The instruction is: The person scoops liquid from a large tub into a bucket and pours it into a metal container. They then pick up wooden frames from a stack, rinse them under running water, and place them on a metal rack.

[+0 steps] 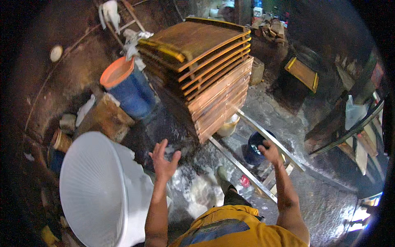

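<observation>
My left hand (163, 162) is raised with its fingers apart and nothing in it, just right of a large white round tub (95, 188). My right hand (271, 152) reaches forward, empty as far as I can see, its fingers spread above or beside one of two metal rails (259, 131). Ahead of both hands rises a stack of wooden trays (222, 95); the upper ones have gaps between them and yellow edges, and the lower ones lie close together. From the foot of the stack the rails run towards me. A dark bucket (251, 148) stands near my right hand.
At the left are a blue barrel with an orange rim (132, 98) and a worn block (112, 115). A pale bucket (228, 128) sits by the stack. Further right lies a wooden tray (302, 74). The floor (200, 191) looks wet, with white patches around my foot.
</observation>
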`<state>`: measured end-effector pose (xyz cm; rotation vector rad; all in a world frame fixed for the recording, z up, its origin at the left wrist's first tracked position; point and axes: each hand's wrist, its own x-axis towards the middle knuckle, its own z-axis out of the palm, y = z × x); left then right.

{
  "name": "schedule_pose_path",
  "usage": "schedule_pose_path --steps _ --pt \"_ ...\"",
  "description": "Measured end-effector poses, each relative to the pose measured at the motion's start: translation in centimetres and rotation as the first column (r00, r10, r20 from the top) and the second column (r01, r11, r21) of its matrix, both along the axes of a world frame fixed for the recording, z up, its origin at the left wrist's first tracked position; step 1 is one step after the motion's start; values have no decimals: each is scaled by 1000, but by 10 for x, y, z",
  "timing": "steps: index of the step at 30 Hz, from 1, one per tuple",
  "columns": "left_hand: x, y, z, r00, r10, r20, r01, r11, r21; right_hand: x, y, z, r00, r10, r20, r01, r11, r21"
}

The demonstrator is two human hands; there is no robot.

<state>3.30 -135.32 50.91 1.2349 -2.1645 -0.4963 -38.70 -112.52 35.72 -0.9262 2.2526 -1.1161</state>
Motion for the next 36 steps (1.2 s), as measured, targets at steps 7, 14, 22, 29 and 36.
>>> schedule_pose_path --steps 7,14,22,29,36 --pt "-119 -150 76 826 74 -558 146 929 339 -171 -202 120 983 -47 -179 -24 927 -374" --pt "-219 -197 115 711 394 -583 132 739 661 -293 -377 233 990 -141 26 129 801 -584" --pt "-236 -203 113 475 355 -805 318 784 533 -321 -445 263 986 51 161 38 861 -506" --pt "-256 -197 111 302 427 -852 333 790 514 -341 -462 252 983 -48 179 120 902 -414" --pt "-233 -213 103 263 435 -861 283 819 499 -299 -420 279 992 -123 6 117 927 -356"
